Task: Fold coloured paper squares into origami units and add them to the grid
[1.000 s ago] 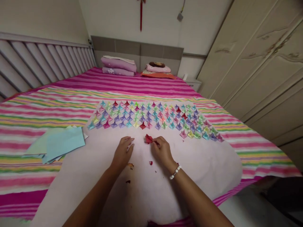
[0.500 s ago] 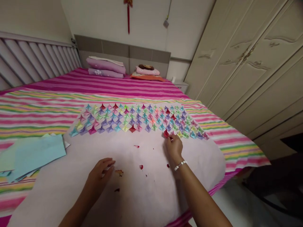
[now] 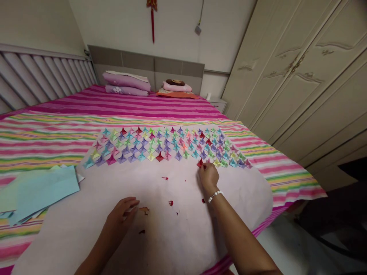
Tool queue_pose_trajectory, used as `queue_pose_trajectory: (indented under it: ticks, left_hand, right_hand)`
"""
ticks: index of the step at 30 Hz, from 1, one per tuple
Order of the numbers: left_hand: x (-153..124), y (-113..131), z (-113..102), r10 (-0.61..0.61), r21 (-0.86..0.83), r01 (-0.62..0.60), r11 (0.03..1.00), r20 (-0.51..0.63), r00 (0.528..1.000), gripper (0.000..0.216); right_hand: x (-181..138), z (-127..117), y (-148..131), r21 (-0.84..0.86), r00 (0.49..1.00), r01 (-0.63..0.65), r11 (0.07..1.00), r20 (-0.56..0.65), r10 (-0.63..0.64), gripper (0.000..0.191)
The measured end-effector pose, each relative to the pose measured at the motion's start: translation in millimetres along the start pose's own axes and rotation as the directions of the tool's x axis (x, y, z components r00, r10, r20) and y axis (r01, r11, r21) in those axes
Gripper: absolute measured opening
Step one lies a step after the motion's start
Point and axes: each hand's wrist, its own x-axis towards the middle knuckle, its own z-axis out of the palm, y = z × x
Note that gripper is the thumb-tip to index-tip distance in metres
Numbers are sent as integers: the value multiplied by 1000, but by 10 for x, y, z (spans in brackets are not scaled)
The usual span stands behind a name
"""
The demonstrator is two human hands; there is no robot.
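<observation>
A white sheet (image 3: 160, 244) lies over the bed in front of me. Rows of small folded paper pieces (image 3: 142, 147) in many colours stand across its far part, each pointed at the corners. With my right hand (image 3: 208, 177) I pinch the edge of a red folded paper piece (image 3: 200, 163), which rests on the sheet at the near row, left of the pink and yellow ones. My left hand (image 3: 122, 215) hovers or rests low over the sheet, fingers loosely curved and apart from the thumb, holding nothing. Just right of its fingertips is a brownish torn-looking spot (image 3: 145, 210).
Light blue and pale green paper sheets (image 3: 47, 191) are stacked at the left. Red marks (image 3: 171, 203) dot the white sheet between my hands. Folded bedding (image 3: 126, 82) sits by the headboard (image 3: 137, 59). A wardrobe (image 3: 286, 76) stands on the right.
The red folded piece under my right fingers has tipped from a tilted, rounded look to lying flatter, its points showing. My left hand has barely moved. The view has shifted slightly.
</observation>
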Motion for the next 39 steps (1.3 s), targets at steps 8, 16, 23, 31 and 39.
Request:
queue_pose_trajectory:
  ticks: [8, 16, 23, 31, 39]
  left_hand:
    - [-21, -33, -48, 9, 21, -9, 1000, 3, 1000, 28]
    - [-44, -107, -128, -16, 25, 16, 1000, -4, 1000, 29]
    - [-79, -134, -172, -40, 26, 39, 999, 34, 999, 27]
    - [-107, -109, -185, -59, -4, 60, 998, 43, 997, 28]
    - [-100, -116, -189, -53, 6, 53, 999, 53, 997, 28]
  right_hand:
    - [-15, -37, -13, 38, 999, 6, 999, 36, -7, 24]
    - [-432, -147, -82, 148, 996, 79, 986, 16, -82, 40]
    - [-285, -145, -28, 184, 995, -95, 978, 22, 93, 33]
    - [-141, -117, -42, 156, 990, -118, 981, 89, 105, 32]
    - [-60, -1, -29, 123, 992, -87, 989, 100, 75, 31]
